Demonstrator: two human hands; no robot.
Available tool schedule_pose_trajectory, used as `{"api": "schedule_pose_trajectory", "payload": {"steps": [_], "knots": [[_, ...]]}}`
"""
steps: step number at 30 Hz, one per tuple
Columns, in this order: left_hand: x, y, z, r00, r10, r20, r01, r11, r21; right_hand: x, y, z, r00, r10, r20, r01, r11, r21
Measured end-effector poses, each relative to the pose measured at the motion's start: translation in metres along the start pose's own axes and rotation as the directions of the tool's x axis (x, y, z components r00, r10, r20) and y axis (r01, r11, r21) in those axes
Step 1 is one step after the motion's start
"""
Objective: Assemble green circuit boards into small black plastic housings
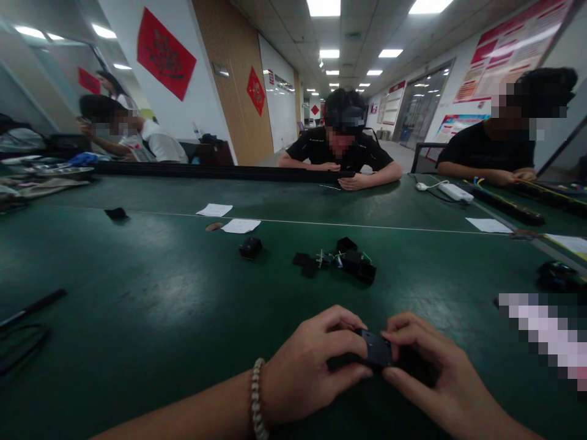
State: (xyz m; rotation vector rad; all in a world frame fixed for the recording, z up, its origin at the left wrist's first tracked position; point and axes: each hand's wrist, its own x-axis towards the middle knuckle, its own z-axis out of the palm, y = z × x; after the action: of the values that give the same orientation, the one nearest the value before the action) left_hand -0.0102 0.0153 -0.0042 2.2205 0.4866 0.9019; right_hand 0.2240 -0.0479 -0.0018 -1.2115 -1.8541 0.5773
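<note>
While both hands meet low over the green table (183,342), a small black box (378,350) sits betw. the fingertips. L hand (309,360): fingers curled, closed round its left side. R hand (433,360): thumb & forefinger slightly parted, pinching its right end. Step: prob. two-handed fine handling; next move likely needs steady L grip, light R fingertips. Loose black parts (353,263) lie beyond fingers.

Left hand (316,360): bare. Worn at its wrist, one bracelet (257,400): single strand of small rounded beads, pale grey-beige (image too soft to tell the material). Left forearm (183,409): bare to the near left edge of view. Right hand (435,360): bare, wrist likewise.
</note>
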Motion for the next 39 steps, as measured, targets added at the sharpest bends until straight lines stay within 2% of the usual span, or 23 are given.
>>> {"api": "schedule_pose_trajectory", "payload": {"steps": [13, 23, 32, 39], "knots": [[0.000, 0.000, 0.001, 0.999, -0.037, -0.009, 0.037, 0.999, -0.013, 0.002, -0.004, 0.001, 0.999, -0.046, -0.009, 0.046, 0.999, -0.008], [0.000, -0.004, 0.003, 0.995, -0.077, -0.063, 0.072, 0.994, -0.077, -0.003, 0.002, 0.006, 0.996, -0.049, -0.075, 0.052, 0.998, 0.035], [0.005, 0.000, -0.001, 0.976, -0.178, -0.123, 0.155, 0.973, -0.173, -0.006, 0.005, 0.004, 0.988, -0.149, -0.038, 0.146, 0.986, -0.080], [0.005, -0.001, 0.000, 0.979, -0.157, -0.126, 0.134, 0.976, -0.173, -0.006, 0.006, 0.006, 0.981, -0.184, -0.065, 0.175, 0.977, -0.122]]}}
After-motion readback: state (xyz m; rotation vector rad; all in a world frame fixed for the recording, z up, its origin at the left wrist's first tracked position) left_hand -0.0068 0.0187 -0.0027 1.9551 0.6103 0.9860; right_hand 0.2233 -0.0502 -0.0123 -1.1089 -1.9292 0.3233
